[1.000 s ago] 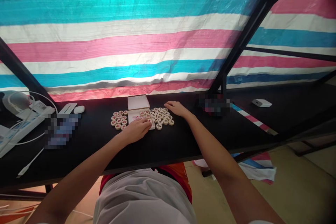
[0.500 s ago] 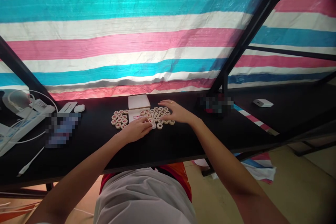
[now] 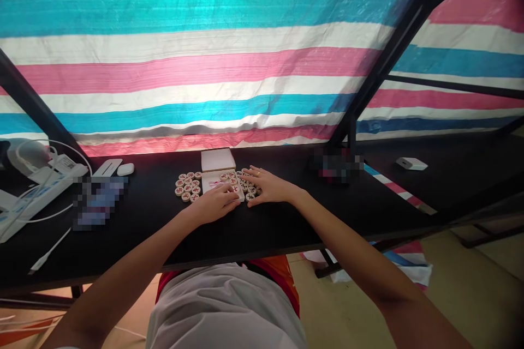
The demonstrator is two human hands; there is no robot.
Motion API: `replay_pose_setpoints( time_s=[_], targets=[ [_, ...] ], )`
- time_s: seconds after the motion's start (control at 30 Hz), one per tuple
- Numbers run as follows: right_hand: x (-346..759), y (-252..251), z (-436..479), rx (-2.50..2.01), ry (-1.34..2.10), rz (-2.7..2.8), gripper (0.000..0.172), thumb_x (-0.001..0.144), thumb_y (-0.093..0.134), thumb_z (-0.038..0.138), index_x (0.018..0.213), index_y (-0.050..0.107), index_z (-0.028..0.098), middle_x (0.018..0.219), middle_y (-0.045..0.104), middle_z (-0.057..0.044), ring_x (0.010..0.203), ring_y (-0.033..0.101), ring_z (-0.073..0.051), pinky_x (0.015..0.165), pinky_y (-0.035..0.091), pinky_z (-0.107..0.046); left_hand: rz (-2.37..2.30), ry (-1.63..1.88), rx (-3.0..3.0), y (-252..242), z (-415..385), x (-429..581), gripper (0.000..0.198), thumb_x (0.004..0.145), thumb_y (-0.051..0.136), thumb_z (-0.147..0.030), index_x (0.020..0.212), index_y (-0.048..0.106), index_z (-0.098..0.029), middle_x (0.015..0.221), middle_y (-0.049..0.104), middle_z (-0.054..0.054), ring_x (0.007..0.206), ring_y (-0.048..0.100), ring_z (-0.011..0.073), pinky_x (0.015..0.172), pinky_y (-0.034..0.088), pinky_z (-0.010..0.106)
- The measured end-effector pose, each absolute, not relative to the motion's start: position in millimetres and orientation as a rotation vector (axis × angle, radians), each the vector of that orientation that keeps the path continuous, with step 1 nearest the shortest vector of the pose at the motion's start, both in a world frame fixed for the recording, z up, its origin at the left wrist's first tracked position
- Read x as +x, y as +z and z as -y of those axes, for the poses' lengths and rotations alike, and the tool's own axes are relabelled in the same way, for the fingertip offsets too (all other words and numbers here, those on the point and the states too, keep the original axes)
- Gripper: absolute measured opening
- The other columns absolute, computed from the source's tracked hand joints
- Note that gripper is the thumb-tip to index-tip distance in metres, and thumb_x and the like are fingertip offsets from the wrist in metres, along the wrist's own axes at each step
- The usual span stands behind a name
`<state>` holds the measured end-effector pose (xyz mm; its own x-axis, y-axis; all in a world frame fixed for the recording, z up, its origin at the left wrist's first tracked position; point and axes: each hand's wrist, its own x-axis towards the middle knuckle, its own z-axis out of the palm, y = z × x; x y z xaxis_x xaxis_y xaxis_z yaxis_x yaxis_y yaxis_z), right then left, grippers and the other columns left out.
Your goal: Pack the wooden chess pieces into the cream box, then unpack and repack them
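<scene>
A small white box lies open on the black table, its lid folded back. Several xiangqi pieces with red characters sit in its right part. My left hand rests at the box's front edge, thumb outside and fingers over the wall, partly hiding the inside. To the right, my right hand spreads its fingers over a cluster of black-character xiangqi pieces, covering many of them. More red-character xiangqi pieces lie grouped left of the box.
At the left are a power strip with cables, a white earbud case, a blurred-out object and a white cable plug. A white charger and another blurred-out object are at the right. Striped sheeting hangs behind.
My right hand has come down over the black-character pieces, hiding more of them. My left hand stays at the box. The view has shifted slightly.
</scene>
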<state>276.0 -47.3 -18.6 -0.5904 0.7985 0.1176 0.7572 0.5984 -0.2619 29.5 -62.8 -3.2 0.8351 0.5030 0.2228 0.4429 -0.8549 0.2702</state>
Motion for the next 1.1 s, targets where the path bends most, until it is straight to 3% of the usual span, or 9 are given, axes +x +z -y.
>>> replay_pose_setpoints(
  time_s=[0.5,0.63,0.77,0.87,1.0,1.1],
  targets=[
    [269,-22,47,-1.209,0.271,2.485,0.077,0.069,0.065,0.064,0.134,0.049,0.025,0.140,0.045,-0.011,0.131,0.037,-0.032,0.109,0.027,-0.047,-0.713,0.446,2.820,-2,64,30,0.030,0.096,0.038,-0.034,0.098,0.064,-0.019,0.099,0.056,0.007,0.093,0.056,0.0177,0.090,0.043,0.032],
    [275,-9,44,-1.199,0.252,2.210,0.050,0.082,0.056,0.052,0.124,0.057,0.024,0.131,0.051,-0.010,0.125,0.044,-0.025,0.107,0.033,-0.042,-0.717,0.468,2.804,-3,63,29,0.031,0.096,0.038,-0.035,0.097,0.064,-0.019,0.100,0.056,0.007,0.091,0.056,0.0168,0.088,0.044,0.031],
    [283,-2,20,-1.307,0.348,1.693,0.033,0.080,0.056,0.040,0.103,0.063,0.019,0.107,0.062,-0.008,0.099,0.059,-0.022,0.090,0.047,-0.038,-0.717,0.473,2.816,-3,62,30,0.031,0.096,0.038,-0.035,0.095,0.064,-0.018,0.099,0.056,0.007,0.090,0.057,0.0171,0.087,0.044,0.030],
    [285,-6,-4,-1.283,0.572,1.245,0.026,0.076,0.054,0.038,0.094,0.060,0.019,0.090,0.063,-0.005,0.083,0.061,-0.018,0.072,0.051,-0.030,-0.720,0.479,2.821,-2,62,30,0.032,0.096,0.038,-0.034,0.093,0.065,-0.018,0.099,0.056,0.007,0.090,0.057,0.0173,0.087,0.044,0.031],
    [285,-15,-27,-1.120,0.503,0.789,0.018,0.077,0.043,0.039,0.083,0.049,0.022,0.070,0.051,0.002,0.063,0.056,-0.011,0.055,0.046,-0.022,-0.743,0.476,2.821,-2,63,29,0.031,0.095,0.039,-0.035,0.092,0.065,-0.018,0.101,0.056,0.007,0.088,0.057,0.0171,0.086,0.045,0.031],
    [290,-22,-34,-1.088,0.359,0.619,0.018,0.079,0.036,0.041,0.078,0.039,0.023,0.066,0.042,0.003,0.053,0.048,-0.009,0.048,0.041,-0.020,-0.744,0.486,2.814,-2,62,29,0.030,0.095,0.039,-0.034,0.092,0.065,-0.019,0.101,0.056,0.007,0.089,0.057,0.0173,0.086,0.045,0.031]
  ],
)
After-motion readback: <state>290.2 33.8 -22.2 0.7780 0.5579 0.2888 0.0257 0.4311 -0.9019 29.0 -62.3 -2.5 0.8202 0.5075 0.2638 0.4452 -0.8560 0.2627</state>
